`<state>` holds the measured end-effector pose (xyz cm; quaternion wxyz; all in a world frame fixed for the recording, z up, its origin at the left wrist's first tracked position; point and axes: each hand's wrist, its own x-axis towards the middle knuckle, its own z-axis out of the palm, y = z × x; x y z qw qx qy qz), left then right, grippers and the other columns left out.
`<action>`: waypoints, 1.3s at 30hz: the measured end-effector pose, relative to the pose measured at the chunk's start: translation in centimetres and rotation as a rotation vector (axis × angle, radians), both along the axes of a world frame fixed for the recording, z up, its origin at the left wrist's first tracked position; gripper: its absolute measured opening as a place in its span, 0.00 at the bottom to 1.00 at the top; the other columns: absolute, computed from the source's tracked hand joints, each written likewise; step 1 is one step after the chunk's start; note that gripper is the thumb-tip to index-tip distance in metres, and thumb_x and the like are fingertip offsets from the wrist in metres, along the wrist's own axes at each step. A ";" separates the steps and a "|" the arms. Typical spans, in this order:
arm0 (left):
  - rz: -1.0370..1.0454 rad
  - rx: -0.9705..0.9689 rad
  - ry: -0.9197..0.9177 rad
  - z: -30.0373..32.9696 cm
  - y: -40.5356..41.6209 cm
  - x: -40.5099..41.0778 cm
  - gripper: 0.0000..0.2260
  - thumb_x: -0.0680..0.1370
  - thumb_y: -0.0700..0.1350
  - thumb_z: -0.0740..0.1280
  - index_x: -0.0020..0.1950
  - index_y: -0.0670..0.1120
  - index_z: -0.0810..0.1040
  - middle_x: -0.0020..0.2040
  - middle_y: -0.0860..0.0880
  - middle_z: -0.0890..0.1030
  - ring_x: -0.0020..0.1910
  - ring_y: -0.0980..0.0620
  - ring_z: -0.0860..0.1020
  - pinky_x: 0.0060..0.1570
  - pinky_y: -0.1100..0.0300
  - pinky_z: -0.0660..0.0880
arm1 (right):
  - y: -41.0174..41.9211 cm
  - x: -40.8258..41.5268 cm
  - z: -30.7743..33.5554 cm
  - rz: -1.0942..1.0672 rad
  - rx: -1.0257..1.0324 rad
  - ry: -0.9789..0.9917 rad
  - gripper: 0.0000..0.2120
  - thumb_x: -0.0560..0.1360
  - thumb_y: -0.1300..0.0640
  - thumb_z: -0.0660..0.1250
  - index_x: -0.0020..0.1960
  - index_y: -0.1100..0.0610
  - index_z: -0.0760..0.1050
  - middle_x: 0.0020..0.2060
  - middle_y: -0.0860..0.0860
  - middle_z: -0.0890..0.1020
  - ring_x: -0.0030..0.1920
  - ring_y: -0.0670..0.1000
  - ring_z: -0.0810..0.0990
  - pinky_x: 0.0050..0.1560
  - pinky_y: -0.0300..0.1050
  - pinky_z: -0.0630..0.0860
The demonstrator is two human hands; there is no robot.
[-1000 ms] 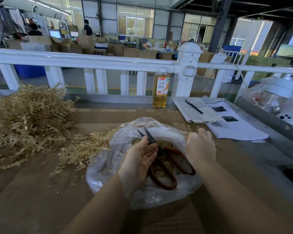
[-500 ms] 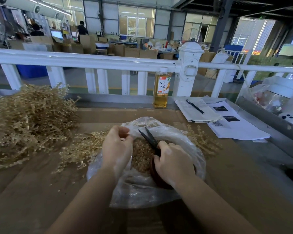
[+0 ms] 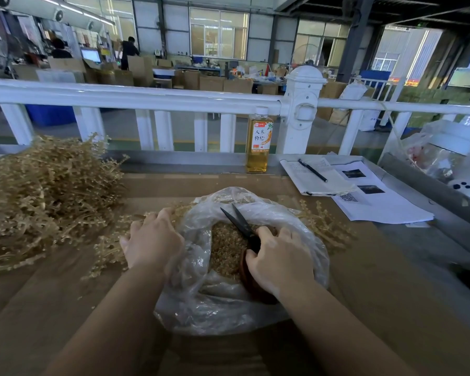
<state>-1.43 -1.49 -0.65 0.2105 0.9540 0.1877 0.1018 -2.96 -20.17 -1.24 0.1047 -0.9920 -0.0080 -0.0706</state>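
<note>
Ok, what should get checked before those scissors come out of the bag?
1. Right hand on the scissors handles: ok, fingers curl round them.
2. Fingers through the loops: cannot tell, the hand hides them.
3. Blades pointing away from both hands: ok, tips aim at the far side, slightly apart.
4. Left hand clear of the blades: ok, it lies on the sprigs left of the bag.
5. Bag mouth open: ok.
6. Bottle out of the way: ok, upright, far behind the bag.
</note>
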 end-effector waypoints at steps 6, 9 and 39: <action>-0.006 -0.001 0.009 -0.2 0.2 0.3 0.17 0.77 0.46 0.61 0.67 0.51 0.70 0.65 0.46 0.68 0.66 0.43 0.65 0.63 0.43 0.61 | 0.0 0.3 0.4 0.005 -0.035 0.072 0.20 0.77 0.43 0.57 0.65 0.52 0.68 0.64 0.58 0.71 0.65 0.58 0.67 0.63 0.52 0.64; 0.017 -0.048 -0.077 -0.4 0.2 0.5 0.09 0.78 0.47 0.64 0.58 0.51 0.75 0.62 0.45 0.71 0.64 0.43 0.67 0.63 0.43 0.61 | -0.2 0.4 0.6 0.012 -0.005 0.108 0.21 0.77 0.42 0.58 0.66 0.52 0.67 0.64 0.58 0.70 0.66 0.59 0.67 0.64 0.51 0.64; -0.270 -0.089 -0.206 -1.1 -2.2 0.4 0.22 0.79 0.43 0.64 0.73 0.47 0.66 0.68 0.45 0.71 0.66 0.45 0.67 0.68 0.54 0.62 | -0.7 0.2 1.1 0.089 0.292 -0.025 0.16 0.79 0.48 0.61 0.65 0.49 0.69 0.56 0.54 0.71 0.56 0.55 0.73 0.56 0.43 0.72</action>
